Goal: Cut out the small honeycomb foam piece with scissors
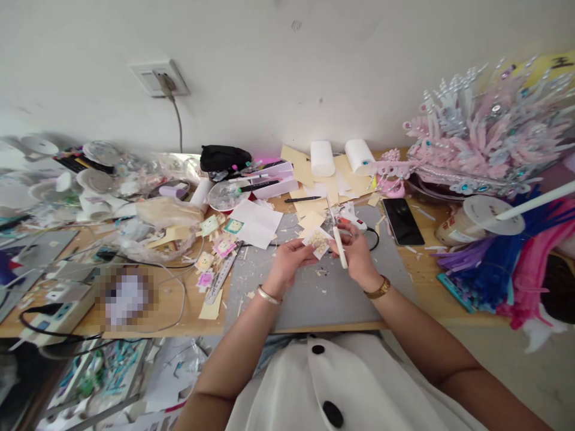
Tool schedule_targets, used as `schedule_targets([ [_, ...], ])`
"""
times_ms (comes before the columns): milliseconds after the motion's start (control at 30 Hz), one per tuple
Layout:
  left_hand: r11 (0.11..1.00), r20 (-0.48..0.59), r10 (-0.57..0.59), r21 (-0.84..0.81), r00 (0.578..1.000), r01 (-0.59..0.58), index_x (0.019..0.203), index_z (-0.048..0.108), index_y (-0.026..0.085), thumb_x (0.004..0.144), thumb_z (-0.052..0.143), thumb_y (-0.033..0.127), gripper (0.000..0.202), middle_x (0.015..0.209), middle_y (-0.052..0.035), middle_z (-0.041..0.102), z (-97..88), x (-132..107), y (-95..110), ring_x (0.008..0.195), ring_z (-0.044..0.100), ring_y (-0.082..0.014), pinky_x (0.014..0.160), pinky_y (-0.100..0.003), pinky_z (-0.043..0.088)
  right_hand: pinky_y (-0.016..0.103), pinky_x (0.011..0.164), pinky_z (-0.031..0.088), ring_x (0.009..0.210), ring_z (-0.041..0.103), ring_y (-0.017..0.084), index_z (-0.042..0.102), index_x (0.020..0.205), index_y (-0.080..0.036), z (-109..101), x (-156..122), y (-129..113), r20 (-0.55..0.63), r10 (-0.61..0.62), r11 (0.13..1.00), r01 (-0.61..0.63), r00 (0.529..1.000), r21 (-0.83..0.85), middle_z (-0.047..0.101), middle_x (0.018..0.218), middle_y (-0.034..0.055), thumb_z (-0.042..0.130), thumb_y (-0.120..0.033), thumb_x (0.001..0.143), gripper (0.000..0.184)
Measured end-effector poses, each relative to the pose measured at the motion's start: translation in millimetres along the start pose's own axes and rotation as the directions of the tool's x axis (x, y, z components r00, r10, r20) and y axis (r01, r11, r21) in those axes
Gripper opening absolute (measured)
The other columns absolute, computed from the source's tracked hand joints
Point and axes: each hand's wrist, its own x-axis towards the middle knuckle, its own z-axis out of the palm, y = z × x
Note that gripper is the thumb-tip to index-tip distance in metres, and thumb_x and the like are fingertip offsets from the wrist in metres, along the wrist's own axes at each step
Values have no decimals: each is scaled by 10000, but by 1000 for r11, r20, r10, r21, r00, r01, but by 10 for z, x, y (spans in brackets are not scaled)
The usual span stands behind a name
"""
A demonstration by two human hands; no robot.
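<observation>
My left hand (291,263) pinches a small square of white paper (318,242) with a yellowish pattern on it. In my right hand (357,251) is a slim white-handled tool (339,245) with a thin pointed metal end angled up and away; its exact kind is hard to make out. The fingertips of both hands are close together around the paper square. Beneath them lies a grey mat (296,299) strewn with paper scraps. Left of my left hand are a clear ruler (220,280) and several small coloured paper pieces with faces, among them a pink one (224,246).
A white sheet (256,224) and a black pen (302,199) lie beyond the hands. On the right are a phone (403,221), a lidded cup (476,218), pipe cleaners (485,263) and pink tiaras (480,143). Plastic bags (157,227) and cables crowd the left.
</observation>
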Motion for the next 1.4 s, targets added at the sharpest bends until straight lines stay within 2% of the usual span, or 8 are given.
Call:
schedule_targets([
  [167, 997, -154, 73, 28, 985, -69, 786, 738, 154, 632, 822, 399, 301, 770, -13, 732, 128, 13, -83, 667, 644, -135, 664, -255, 535, 242, 469, 445, 487, 511, 97, 485, 960, -246, 25, -15, -43, -8, -24, 1000, 24, 1000, 3, 618, 684, -54, 835, -342, 483, 599],
  [300, 997, -156, 76, 10, 985, -75, 739, 724, 132, 558, 858, 440, 381, 744, -41, 733, 75, 84, -25, 635, 643, -134, 634, -243, 535, 222, 435, 395, 500, 492, 96, 531, 925, -242, -95, -101, -101, 1, 17, 1000, -17, 1000, -7, 602, 671, -44, 849, -398, 494, 558],
  [400, 998, -147, 62, -7, 987, -63, 687, 701, 122, 538, 871, 410, 366, 714, -49, 730, -30, 161, 64, 597, 640, -128, 600, -232, 535, 212, 386, 332, 457, 455, 82, 578, 886, -223, -265, -282, -76, 93, 99, 995, -101, 991, 21, 619, 668, -22, 841, -467, 522, 512],
  [500, 1000, -116, 10, -15, 993, -11, 705, 699, 104, 587, 856, 335, 303, 725, -74, 738, -103, 226, 126, 594, 658, -133, 590, -222, 539, 196, 372, 308, 415, 444, 65, 632, 879, -185, -419, -506, 17, 267, 291, 955, -295, 919, -24, 619, 610, -7, 838, -481, 548, 489],
  [633, 995, -62, -85, -65, 994, 81, 779, 707, 88, 676, 796, 222, 190, 766, -107, 750, -110, 263, 120, 620, 689, -155, 596, -237, 560, 181, 345, 284, 375, 421, 48, 673, 882, -169, -498, -683, 161, 315, 365, 929, -364, 876, -65, 625, 594, -5, 832, -468, 570, 460],
  [833, 978, -4, -159, -136, 987, 157, 810, 701, 81, 752, 724, 150, 93, 828, -137, 754, -94, 258, 49, 640, 709, -174, 599, -260, 583, 187, 337, 311, 361, 428, 60, 710, 904, -179, -478, -651, 309, 295, 358, 933, -350, 886, -81, 636, 583, -12, 857, -390, 533, 452],
  [1167, 987, -60, -127, -104, 990, 121, 788, 711, 86, 730, 740, 179, 113, 815, -133, 756, -127, 235, 74, 643, 710, -180, 583, -247, 581, 196, 344, 338, 358, 424, 60, 716, 879, -181, -437, -638, 301, 242, 378, 926, -367, 894, -93, 654, 576, -4, 866, -366, 492, 454],
  [1400, 979, -69, -159, -138, 985, 148, 778, 705, 75, 773, 664, 109, 53, 794, -130, 756, -125, 232, 96, 594, 695, -159, 562, -241, 582, 190, 350, 339, 349, 422, 48, 717, 905, -168, -462, -626, 353, 244, 394, 919, -379, 886, -106, 651, 582, -3, 850, -352, 525, 443],
])
